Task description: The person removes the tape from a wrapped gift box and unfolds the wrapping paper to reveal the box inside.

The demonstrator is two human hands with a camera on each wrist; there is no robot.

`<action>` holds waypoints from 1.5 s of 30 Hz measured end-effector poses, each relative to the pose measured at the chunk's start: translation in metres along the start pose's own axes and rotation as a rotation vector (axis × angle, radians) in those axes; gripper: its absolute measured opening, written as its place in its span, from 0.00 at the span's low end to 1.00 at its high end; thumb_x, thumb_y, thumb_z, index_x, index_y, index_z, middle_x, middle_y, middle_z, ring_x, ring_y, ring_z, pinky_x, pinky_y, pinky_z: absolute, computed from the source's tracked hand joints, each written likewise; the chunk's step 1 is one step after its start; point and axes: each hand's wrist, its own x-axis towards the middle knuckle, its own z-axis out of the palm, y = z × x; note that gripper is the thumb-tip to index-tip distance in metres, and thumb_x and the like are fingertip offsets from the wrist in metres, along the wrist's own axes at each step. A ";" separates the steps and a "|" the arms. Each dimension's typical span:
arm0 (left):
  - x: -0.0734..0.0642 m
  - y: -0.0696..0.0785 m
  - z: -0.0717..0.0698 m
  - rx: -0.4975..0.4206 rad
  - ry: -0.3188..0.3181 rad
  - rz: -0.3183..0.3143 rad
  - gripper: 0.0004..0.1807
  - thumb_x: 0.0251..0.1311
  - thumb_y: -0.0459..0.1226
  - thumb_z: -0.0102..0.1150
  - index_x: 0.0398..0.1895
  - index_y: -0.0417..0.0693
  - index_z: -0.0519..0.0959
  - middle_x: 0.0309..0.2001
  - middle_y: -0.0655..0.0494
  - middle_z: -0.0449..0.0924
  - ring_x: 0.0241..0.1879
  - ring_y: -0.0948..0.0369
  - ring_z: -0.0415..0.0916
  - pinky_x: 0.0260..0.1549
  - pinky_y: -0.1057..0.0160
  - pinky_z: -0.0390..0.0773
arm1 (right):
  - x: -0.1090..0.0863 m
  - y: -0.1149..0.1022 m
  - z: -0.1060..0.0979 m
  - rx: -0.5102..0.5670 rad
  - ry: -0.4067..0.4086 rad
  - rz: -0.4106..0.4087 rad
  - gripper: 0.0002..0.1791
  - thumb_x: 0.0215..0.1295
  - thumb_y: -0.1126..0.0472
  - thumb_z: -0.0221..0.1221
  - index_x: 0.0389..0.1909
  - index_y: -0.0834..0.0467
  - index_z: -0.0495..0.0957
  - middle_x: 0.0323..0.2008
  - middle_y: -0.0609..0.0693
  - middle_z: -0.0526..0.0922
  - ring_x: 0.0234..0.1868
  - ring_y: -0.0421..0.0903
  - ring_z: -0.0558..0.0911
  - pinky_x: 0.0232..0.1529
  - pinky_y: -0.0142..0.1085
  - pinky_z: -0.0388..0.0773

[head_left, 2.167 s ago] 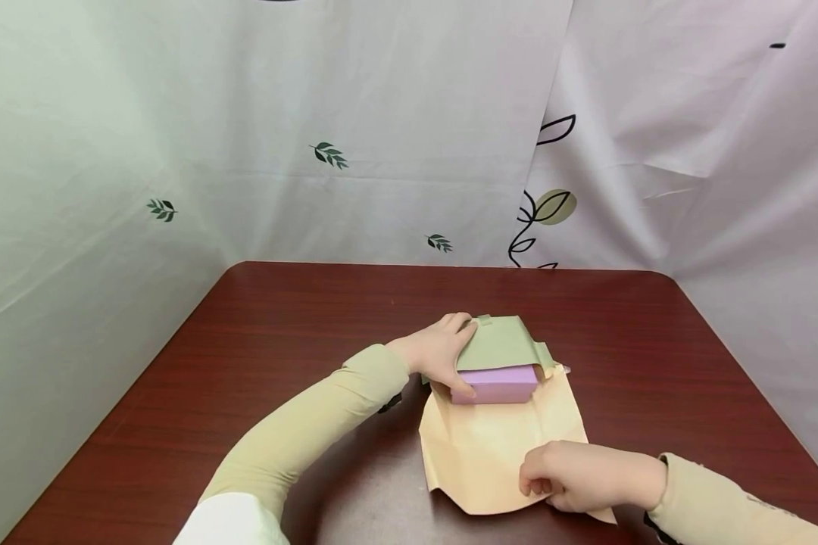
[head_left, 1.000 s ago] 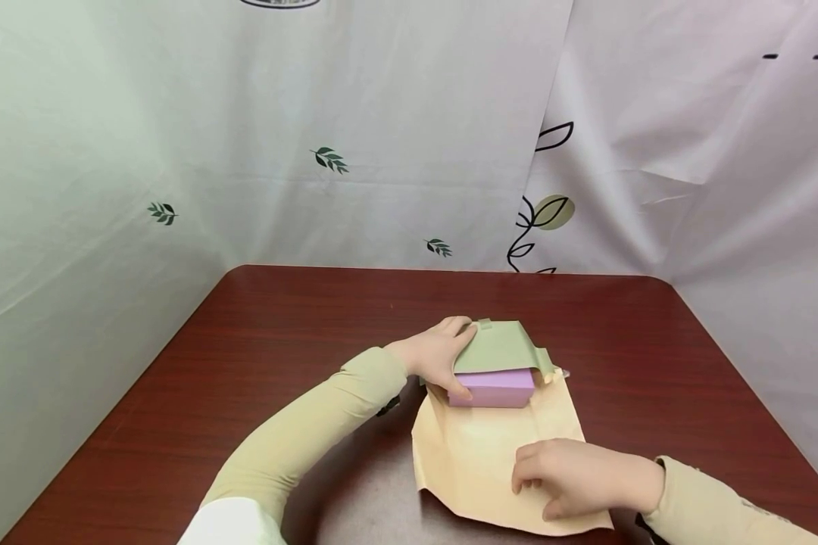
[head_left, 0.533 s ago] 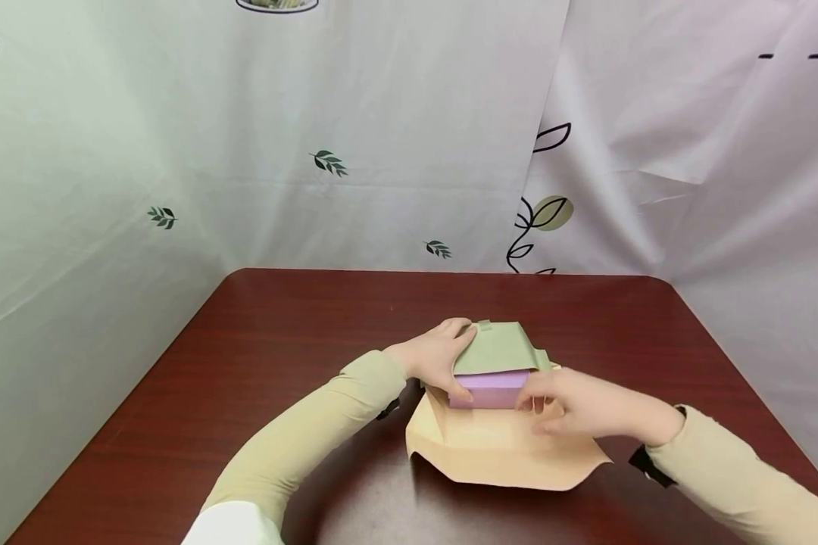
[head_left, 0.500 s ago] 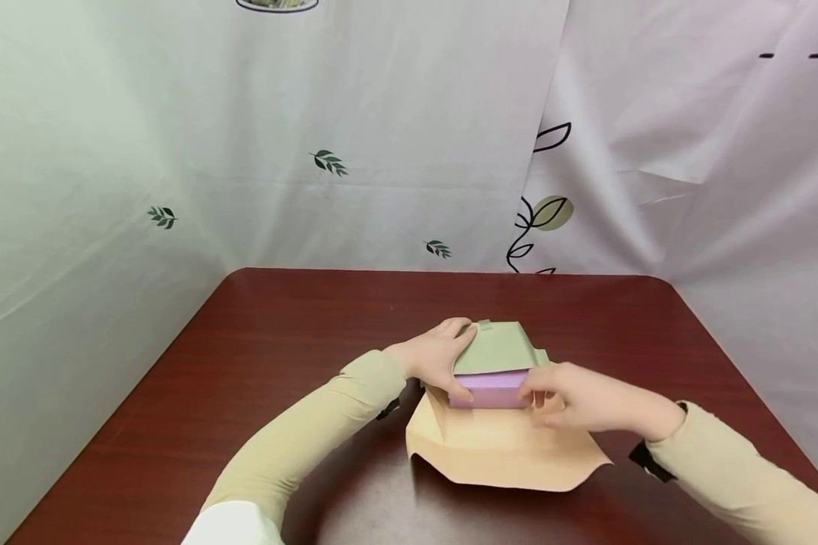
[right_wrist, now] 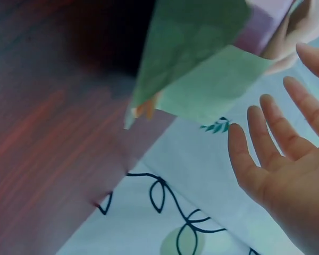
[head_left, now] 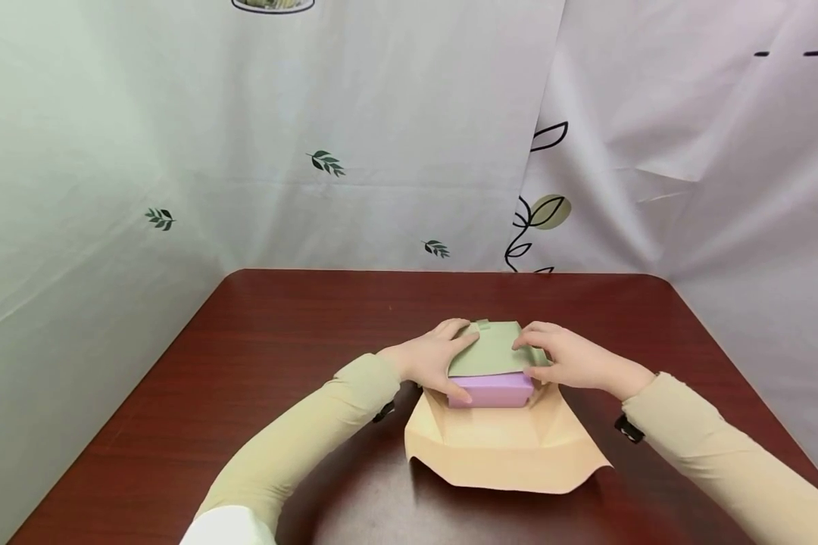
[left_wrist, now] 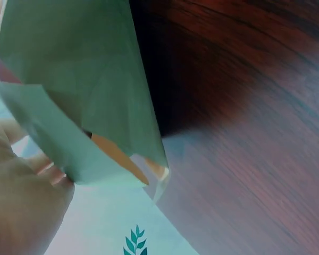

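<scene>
A purple box (head_left: pixel 494 395) sits in wrapping paper that is green (head_left: pixel 491 352) on its outer side and pale yellow (head_left: pixel 501 435) on its inner side. Green paper covers the top, while the box's front face shows. My left hand (head_left: pixel 428 361) holds the box's left side, thumb on the front, fingers over the far left corner. At the right side my right hand (head_left: pixel 572 359) hovers with fingers spread; the right wrist view shows its fingers (right_wrist: pixel 274 127) apart from the paper. A loose green side flap (left_wrist: pixel 69 138) stands out in the left wrist view.
The paper's front part spreads toward me over the dark red wooden table (head_left: pixel 279 325), its near edge curling up. A pale cloth (head_left: pixel 382 113) with leaf prints hangs behind the table and along both sides.
My right hand has let go of the paper's near edge and moved forward to the box's right side. The paper's front part now bends upward at a crease. My left hand stays put.
</scene>
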 end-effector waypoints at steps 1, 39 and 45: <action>-0.002 -0.001 0.000 -0.012 0.000 0.009 0.58 0.44 0.61 0.67 0.74 0.47 0.51 0.73 0.46 0.44 0.72 0.55 0.43 0.66 0.60 0.59 | 0.000 0.002 0.002 -0.012 0.001 0.001 0.16 0.53 0.65 0.66 0.44 0.58 0.78 0.46 0.51 0.76 0.36 0.45 0.72 0.33 0.31 0.71; -0.022 -0.035 -0.009 -0.331 0.700 -0.094 0.11 0.60 0.27 0.57 0.45 0.39 0.78 0.43 0.48 0.81 0.42 0.56 0.80 0.43 0.60 0.79 | 0.015 0.045 0.003 -0.001 0.380 0.358 0.07 0.58 0.68 0.58 0.38 0.63 0.79 0.32 0.57 0.84 0.34 0.51 0.81 0.36 0.44 0.74; -0.013 -0.044 -0.011 -0.486 0.763 -0.195 0.07 0.60 0.28 0.57 0.40 0.40 0.80 0.37 0.48 0.82 0.36 0.57 0.80 0.37 0.62 0.79 | 0.016 0.051 0.004 0.023 0.392 0.419 0.06 0.59 0.67 0.58 0.35 0.64 0.80 0.31 0.58 0.83 0.32 0.51 0.80 0.34 0.42 0.73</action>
